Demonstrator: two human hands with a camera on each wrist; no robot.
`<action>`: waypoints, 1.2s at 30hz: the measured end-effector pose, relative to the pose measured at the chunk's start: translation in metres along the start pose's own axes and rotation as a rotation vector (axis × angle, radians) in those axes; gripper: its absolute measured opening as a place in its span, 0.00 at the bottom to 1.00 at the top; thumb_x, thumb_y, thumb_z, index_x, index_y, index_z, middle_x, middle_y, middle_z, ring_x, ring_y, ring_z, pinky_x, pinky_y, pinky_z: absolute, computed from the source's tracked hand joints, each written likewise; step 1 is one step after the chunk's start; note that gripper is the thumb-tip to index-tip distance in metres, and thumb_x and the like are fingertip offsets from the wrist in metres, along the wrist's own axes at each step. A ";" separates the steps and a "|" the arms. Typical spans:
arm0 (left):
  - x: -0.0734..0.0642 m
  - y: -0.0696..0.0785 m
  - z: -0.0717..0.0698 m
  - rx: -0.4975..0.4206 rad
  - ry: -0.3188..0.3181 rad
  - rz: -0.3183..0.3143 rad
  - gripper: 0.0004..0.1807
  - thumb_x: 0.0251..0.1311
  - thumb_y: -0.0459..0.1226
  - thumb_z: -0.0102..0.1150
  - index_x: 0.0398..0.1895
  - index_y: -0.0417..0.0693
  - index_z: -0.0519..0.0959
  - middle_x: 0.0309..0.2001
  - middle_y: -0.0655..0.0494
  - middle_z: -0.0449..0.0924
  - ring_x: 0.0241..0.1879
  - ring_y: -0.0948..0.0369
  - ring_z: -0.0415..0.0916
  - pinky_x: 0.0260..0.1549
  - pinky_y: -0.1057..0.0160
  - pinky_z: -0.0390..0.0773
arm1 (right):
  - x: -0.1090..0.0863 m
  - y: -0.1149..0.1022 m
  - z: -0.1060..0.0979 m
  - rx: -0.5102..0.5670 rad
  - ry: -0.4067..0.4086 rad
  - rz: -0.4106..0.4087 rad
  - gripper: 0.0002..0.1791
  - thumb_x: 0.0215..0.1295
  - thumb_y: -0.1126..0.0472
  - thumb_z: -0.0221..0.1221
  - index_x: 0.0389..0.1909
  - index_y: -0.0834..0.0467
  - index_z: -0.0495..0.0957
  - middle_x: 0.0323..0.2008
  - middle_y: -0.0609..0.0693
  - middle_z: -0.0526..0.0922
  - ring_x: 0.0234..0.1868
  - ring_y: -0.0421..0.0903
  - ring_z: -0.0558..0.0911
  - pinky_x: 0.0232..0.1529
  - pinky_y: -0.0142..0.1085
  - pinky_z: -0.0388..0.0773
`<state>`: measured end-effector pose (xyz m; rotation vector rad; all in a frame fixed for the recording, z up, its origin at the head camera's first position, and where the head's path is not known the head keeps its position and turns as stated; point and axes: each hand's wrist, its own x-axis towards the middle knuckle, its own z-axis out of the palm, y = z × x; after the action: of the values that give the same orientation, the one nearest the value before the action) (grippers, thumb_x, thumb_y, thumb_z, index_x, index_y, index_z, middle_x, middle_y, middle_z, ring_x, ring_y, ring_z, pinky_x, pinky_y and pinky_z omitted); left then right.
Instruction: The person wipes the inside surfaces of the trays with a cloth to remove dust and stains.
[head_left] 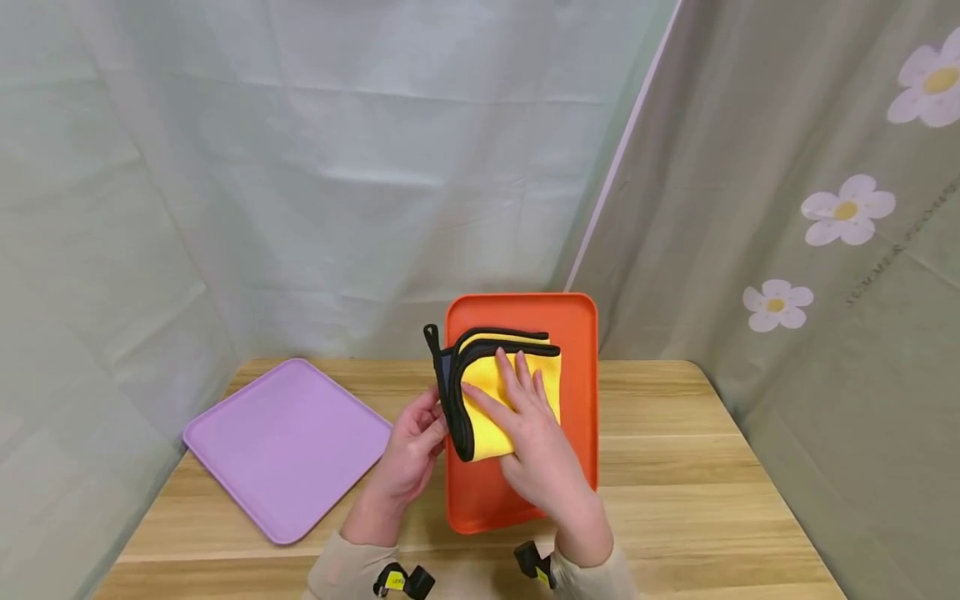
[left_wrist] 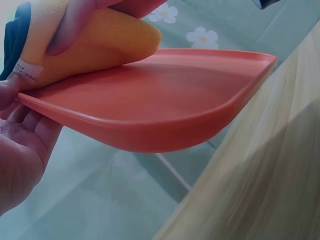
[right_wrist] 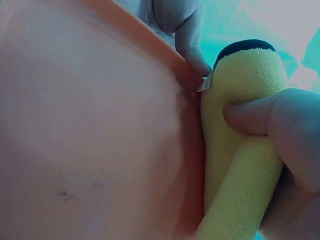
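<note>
A folded yellow cloth (head_left: 487, 414) with black edging and a black hanging loop lies against the orange tray (head_left: 577, 392), past its left rim. My right hand (head_left: 534, 433) grips the cloth, fingers spread over its top and the thumb at its near fold, as the right wrist view shows. With my left hand (head_left: 411, 443) I hold the tray's left rim; in the left wrist view the thumb is above it and the fingers are below. That view shows the tray (left_wrist: 165, 107) held up off the table. A small white label (left_wrist: 28, 71) sticks out of the cloth.
To the left, a purple tray (head_left: 288, 450) lies on the wooden table (head_left: 675, 475), one corner near my left wrist. Pale curtains (head_left: 420, 183) hang behind and beside the table, with printed flowers (head_left: 847, 210) on the right.
</note>
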<state>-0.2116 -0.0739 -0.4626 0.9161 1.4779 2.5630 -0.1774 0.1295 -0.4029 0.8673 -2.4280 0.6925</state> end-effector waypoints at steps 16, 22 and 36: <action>-0.005 -0.002 0.005 -0.007 0.046 -0.005 0.23 0.76 0.22 0.45 0.60 0.55 0.80 0.46 0.61 0.85 0.44 0.66 0.84 0.46 0.65 0.86 | -0.004 -0.002 0.002 0.002 -0.054 -0.038 0.58 0.46 0.86 0.51 0.79 0.39 0.71 0.86 0.53 0.48 0.86 0.56 0.40 0.81 0.62 0.43; -0.002 -0.001 0.003 -0.005 0.061 0.004 0.23 0.76 0.21 0.45 0.57 0.55 0.80 0.44 0.61 0.86 0.43 0.66 0.84 0.44 0.65 0.86 | 0.001 -0.002 0.005 -0.008 -0.022 -0.082 0.58 0.44 0.86 0.52 0.78 0.41 0.72 0.86 0.55 0.50 0.85 0.62 0.45 0.80 0.66 0.46; -0.002 -0.002 0.003 -0.001 0.074 0.021 0.22 0.75 0.21 0.44 0.56 0.53 0.80 0.45 0.60 0.86 0.42 0.65 0.84 0.44 0.65 0.87 | 0.000 -0.002 0.002 -0.030 -0.058 -0.044 0.59 0.44 0.87 0.53 0.78 0.39 0.72 0.86 0.52 0.48 0.86 0.57 0.41 0.82 0.62 0.43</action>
<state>-0.2087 -0.0710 -0.4636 0.8501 1.4929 2.6395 -0.1768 0.1272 -0.4034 0.9382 -2.4563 0.6213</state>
